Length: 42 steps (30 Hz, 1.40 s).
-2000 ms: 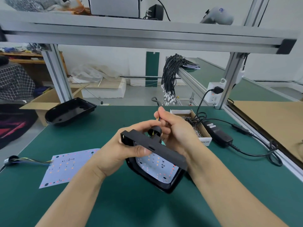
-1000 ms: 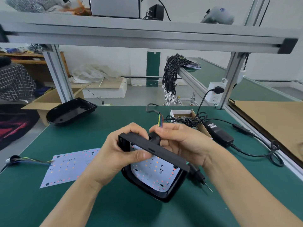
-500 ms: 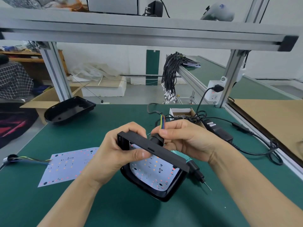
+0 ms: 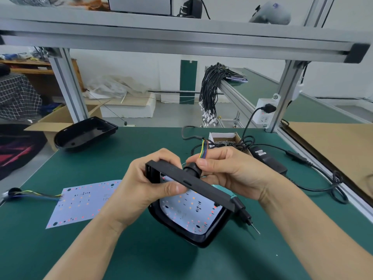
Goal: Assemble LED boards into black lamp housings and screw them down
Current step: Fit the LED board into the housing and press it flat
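Over the middle of a green table (image 4: 60, 249), a left hand (image 4: 141, 186) grips the raised rim of a black lamp housing (image 4: 191, 235), which stands tilted with an LED board (image 4: 189, 211) seated inside it. The right hand (image 4: 228, 170) pinches a round black plug (image 4: 192, 169) at the housing's top edge, with coloured wires (image 4: 202, 150) rising from it. A screwdriver (image 4: 242, 211) pokes out beside the housing; a second LED board (image 4: 80, 203) lies flat near the left edge, an empty housing (image 4: 84, 134) sits at the far left corner, and a box of screws (image 4: 224, 139) stands near the far edge.
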Motion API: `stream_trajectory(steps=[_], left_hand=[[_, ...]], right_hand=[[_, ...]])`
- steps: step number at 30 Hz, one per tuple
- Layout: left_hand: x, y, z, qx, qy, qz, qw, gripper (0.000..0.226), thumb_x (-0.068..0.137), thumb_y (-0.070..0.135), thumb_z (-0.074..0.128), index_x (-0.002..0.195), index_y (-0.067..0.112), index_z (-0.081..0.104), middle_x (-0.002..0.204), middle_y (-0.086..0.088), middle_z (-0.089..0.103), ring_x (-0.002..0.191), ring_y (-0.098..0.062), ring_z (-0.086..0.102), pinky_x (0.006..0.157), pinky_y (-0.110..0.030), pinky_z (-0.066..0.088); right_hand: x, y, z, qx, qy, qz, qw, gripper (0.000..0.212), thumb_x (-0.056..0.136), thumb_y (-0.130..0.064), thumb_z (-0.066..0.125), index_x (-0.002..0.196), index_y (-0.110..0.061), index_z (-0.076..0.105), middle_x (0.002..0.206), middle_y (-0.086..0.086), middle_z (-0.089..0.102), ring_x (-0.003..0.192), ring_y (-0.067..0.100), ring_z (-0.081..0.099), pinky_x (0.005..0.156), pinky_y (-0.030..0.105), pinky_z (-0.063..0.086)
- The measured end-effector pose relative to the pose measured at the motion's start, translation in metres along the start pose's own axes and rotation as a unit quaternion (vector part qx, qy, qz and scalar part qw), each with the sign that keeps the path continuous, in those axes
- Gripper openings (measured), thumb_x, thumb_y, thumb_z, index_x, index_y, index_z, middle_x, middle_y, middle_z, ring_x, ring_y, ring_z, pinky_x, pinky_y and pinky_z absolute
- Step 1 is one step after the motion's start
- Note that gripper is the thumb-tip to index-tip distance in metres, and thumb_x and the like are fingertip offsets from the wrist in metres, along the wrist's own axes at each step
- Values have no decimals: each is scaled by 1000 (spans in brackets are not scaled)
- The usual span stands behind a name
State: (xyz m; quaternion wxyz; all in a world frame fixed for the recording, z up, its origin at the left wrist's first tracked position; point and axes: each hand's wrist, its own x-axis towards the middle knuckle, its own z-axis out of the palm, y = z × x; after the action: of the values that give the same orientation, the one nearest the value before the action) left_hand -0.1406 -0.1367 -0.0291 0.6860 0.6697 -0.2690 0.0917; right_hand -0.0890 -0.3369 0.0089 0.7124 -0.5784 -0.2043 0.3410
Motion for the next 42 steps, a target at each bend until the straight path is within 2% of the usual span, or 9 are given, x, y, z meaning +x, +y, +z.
stream_trajectory(steps=[9, 15, 20, 24, 28, 32, 36, 39, 42], left_hand=[[2, -3, 0, 4, 12, -1, 1000, 20, 63, 19, 80, 75, 17, 64, 75, 1, 53, 68, -14, 48, 67, -18, 40], [-1, -2, -1, 4, 30, 3, 1000, 31, 62, 32, 86, 75, 15, 64, 76, 1, 54, 69, -16, 48, 64, -20, 40], [2, 1, 1, 17, 13, 1, 1000, 25, 61, 26, 85, 75, 19, 65, 74, 4, 55, 68, -14, 50, 65, -18, 41], [-2, -2, 3, 25, 44, 13, 999, 21, 62, 19, 81, 77, 18, 66, 75, 3, 56, 68, -14, 50, 64, -17, 42], [-4, -3, -2, 8, 65, -37, 997, 45, 59, 22, 81, 103, 27, 74, 80, 3, 55, 78, -14, 53, 70, -19, 43], [0, -1, -7, -4, 32, -53, 998, 44, 60, 29, 85, 102, 20, 75, 86, -6, 59, 87, -18, 58, 81, -23, 45], [1, -3, -7, -11, 46, -57, 997, 50, 57, 43, 88, 99, 20, 76, 86, -2, 62, 86, -16, 60, 79, -20, 46], [1, -3, -9, 0, 57, -51, 997, 40, 59, 30, 85, 97, 21, 75, 91, 0, 65, 90, -15, 62, 81, -19, 46], [1, -2, -11, 8, 68, -59, 996, 37, 61, 26, 80, 96, 16, 75, 101, 1, 66, 98, -16, 61, 86, -20, 45]], right_hand=[[-1, -2, 2, -15, 3, 3, 1000, 20, 76, -13, 64, 89, -11, 78, 87, 7, 74, 74, 13, 72, 68, 19, 55], [-2, -1, 9, -14, 15, 11, 1000, 22, 72, -14, 65, 92, -8, 73, 73, 3, 73, 60, 8, 69, 58, 16, 54], [-5, -1, 9, -65, 29, -18, 997, 22, 71, -16, 68, 91, -9, 75, 83, 6, 74, 72, 12, 70, 69, 19, 55], [-10, 9, 18, -55, 64, -51, 995, 21, 69, -18, 70, 88, -10, 73, 71, -2, 72, 58, 3, 65, 54, 12, 48], [-7, 17, 27, -76, 95, -69, 990, 23, 65, -29, 73, 85, -17, 77, 78, -1, 72, 72, 10, 63, 67, 17, 50], [-1, 26, 29, -53, 170, -72, 981, 44, 60, -32, 82, 97, -12, 68, 88, 8, 74, 78, 17, 66, 86, 34, 49], [-13, 41, 29, -82, 141, -179, 970, 78, 72, -67, 67, 125, -11, 61, 127, 11, 63, 124, 26, 54, 109, 48, 37], [-22, 43, 30, -136, 116, -246, 953, 98, 56, -77, 72, 135, -22, 52, 136, -1, 57, 133, 19, 46, 112, 41, 36], [-22, 43, 34, -194, 150, -272, 931, 83, 55, -58, 85, 128, -31, 55, 127, -14, 59, 127, 8, 50, 103, 23, 40]])
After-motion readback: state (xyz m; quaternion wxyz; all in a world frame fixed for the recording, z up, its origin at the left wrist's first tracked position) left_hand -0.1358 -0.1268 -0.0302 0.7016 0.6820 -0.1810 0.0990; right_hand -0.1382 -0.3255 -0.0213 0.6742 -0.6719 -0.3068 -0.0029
